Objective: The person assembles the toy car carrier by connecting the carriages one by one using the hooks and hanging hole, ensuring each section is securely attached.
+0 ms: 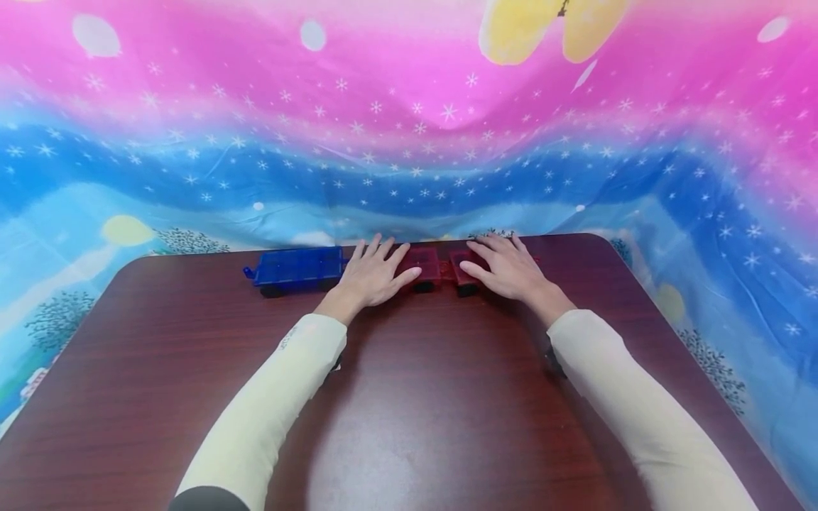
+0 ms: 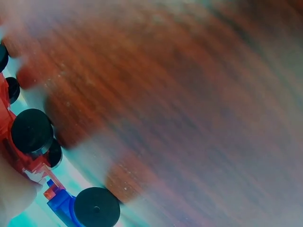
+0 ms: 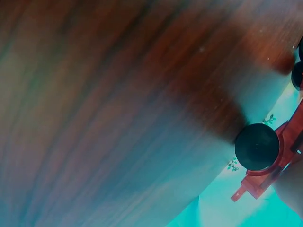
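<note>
A row of translucent toy wagons on black wheels stands along the far table edge. My left hand (image 1: 375, 274) lies with fingers spread over the middle red wagon (image 1: 427, 265), covering much of it. My right hand (image 1: 508, 268) rests, fingers extended, on the right red wagon (image 1: 461, 264). At the left end is a blue wagon (image 1: 300, 267), touched by neither hand. In the left wrist view a link joins the red wagon (image 2: 7, 125) to the blue wagon (image 2: 61, 204). A red hitch (image 3: 238, 193) sticks out free in the right wrist view.
The wagons stand on a dark brown wooden table (image 1: 409, 397). Close behind its far edge hangs a pink and blue curtain (image 1: 409, 156) with snowflakes, which also runs along both sides.
</note>
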Demonstrator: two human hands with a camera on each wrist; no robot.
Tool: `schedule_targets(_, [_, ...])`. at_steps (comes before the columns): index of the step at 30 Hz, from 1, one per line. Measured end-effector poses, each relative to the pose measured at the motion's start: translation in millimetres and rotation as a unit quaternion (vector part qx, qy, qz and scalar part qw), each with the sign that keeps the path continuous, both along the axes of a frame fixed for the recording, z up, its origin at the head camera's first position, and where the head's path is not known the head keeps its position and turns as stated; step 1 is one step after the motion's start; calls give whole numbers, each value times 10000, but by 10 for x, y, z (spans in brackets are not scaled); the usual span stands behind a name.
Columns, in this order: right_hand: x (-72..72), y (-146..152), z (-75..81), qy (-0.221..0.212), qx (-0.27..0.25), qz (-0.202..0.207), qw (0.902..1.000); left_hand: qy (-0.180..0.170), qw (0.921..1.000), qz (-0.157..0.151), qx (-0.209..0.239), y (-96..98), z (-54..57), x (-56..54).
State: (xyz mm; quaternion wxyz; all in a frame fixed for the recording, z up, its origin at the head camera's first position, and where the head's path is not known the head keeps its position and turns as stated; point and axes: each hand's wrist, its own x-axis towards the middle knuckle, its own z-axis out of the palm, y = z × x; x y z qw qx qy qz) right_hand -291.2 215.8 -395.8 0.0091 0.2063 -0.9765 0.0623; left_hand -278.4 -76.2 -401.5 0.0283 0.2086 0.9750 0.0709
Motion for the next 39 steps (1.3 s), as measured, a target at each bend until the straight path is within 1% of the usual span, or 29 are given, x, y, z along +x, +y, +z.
schedule_targets(6, [13,-18,-21,-89,57,-102,9999,2,9999,-27,-113,-2,-17,11])
schedule_targets(9, [25,-32,-31,-74,165,-158,9997,-29,9999,-45,-99,-11,-23,10])
schedule_targets(14, [16,-58,-59,-6,291,-133,9995,-31,9999,-19,-108,-44,-27,1])
schedule_targets(25, [-3,-33,-87,5,351,-165,9992,0,9995,-39,310,-76,-44,-28])
schedule_targets(31, [-19,-55,-75,-97,341,-214,9991,-59,9993,88,370,-82,-34,-29])
schedule_targets(39, [-32,-66,-66,-194,362,-354,9985,-44,9993,56,371,-77,-40,-29])
